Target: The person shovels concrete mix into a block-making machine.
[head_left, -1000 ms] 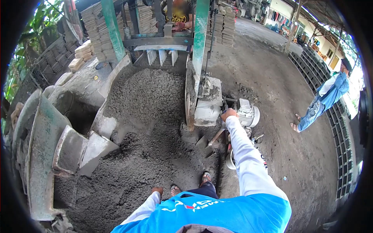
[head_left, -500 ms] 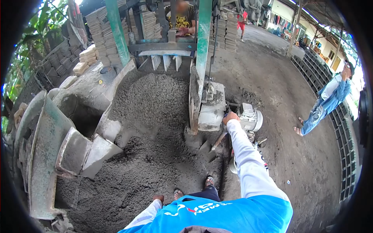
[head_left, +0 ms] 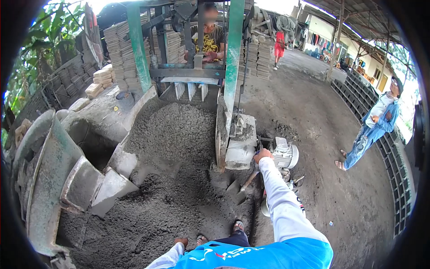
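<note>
Motor: here's our landmark, the grey finned motor point(head_left: 285, 157), right under the outstretched arm.
Right hand: it's out there at full stretch, the right hand point(head_left: 263, 154) just left of the motor, fingers curled; I can't tell what, if anything, they're gripping. A dark fitting point(head_left: 259, 143) sits just beyond the knuckles.
Sleeve: loose white cloth point(head_left: 282, 193) right beside the motor, so best kept well off any turning part.
Shovel: blade point(head_left: 235, 193) down, left of the motor and nearer the body, its handle slanting up towards that hand; contact can't be made out.
Left hand: low over the dark mix point(head_left: 152, 215), well left of the motor, the left hand point(head_left: 181, 242) looks loosely curled, its grip unreadable.
Feet: sandals point(head_left: 238, 225) nearer the body than the motor; a flat, settled stance suits this long reach.
Co-worker: hands point(head_left: 209, 57) beyond the motor, by the green-posted frame point(head_left: 233, 49); worth a glance.
</note>
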A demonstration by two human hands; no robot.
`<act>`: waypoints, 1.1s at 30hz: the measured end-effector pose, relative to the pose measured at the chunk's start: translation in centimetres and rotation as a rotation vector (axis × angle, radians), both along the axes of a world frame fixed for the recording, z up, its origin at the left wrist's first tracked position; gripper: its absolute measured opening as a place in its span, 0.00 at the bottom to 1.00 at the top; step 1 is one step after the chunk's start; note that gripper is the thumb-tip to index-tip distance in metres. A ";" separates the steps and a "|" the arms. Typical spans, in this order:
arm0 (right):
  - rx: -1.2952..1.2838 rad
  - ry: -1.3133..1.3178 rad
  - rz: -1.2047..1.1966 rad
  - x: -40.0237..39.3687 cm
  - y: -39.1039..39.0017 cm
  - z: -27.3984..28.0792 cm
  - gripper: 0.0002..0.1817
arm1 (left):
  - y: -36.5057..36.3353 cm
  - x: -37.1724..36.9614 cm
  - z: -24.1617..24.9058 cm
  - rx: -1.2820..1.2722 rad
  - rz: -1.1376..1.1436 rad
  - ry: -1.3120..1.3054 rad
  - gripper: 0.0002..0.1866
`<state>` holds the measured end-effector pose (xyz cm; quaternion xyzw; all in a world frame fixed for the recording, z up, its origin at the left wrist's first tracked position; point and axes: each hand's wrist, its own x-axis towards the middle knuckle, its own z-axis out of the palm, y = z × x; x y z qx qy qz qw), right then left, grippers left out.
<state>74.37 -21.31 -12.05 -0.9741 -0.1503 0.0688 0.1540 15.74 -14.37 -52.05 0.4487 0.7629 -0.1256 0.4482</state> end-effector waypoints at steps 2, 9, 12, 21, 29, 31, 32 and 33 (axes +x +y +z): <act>-0.008 -0.008 -0.003 -0.1 -0.2 0.1 0.22 | 0.0 -0.3 -1.1 0.012 0.035 0.012 0.25; -0.007 -0.016 -0.026 0.1 -1.0 -0.5 0.21 | 0.1 -2.0 -3.1 0.006 -0.249 -0.070 0.21; -0.002 -0.016 -0.022 0.2 -1.4 -0.6 0.21 | -0.1 -1.5 -0.7 -0.031 -0.242 -0.017 0.17; -0.012 0.004 -0.064 -0.4 -2.6 0.2 0.22 | 0.4 -2.1 0.2 0.060 -0.532 -0.120 0.23; 0.009 -0.005 -0.058 0.3 -3.0 -1.0 0.21 | 0.3 0.2 2.8 -0.036 -0.159 -0.185 0.19; 0.011 -0.007 -0.054 0.3 -3.0 -1.0 0.21 | 1.7 -0.4 1.4 -0.104 -0.188 -0.213 0.17; 0.012 -0.006 -0.050 0.2 -3.1 -0.8 0.21 | 1.6 -0.4 1.6 -0.089 -0.156 -0.219 0.18; 0.012 -0.006 -0.047 0.1 -3.2 -0.6 0.20 | 1.2 -0.2 1.9 -0.074 -0.124 -0.226 0.18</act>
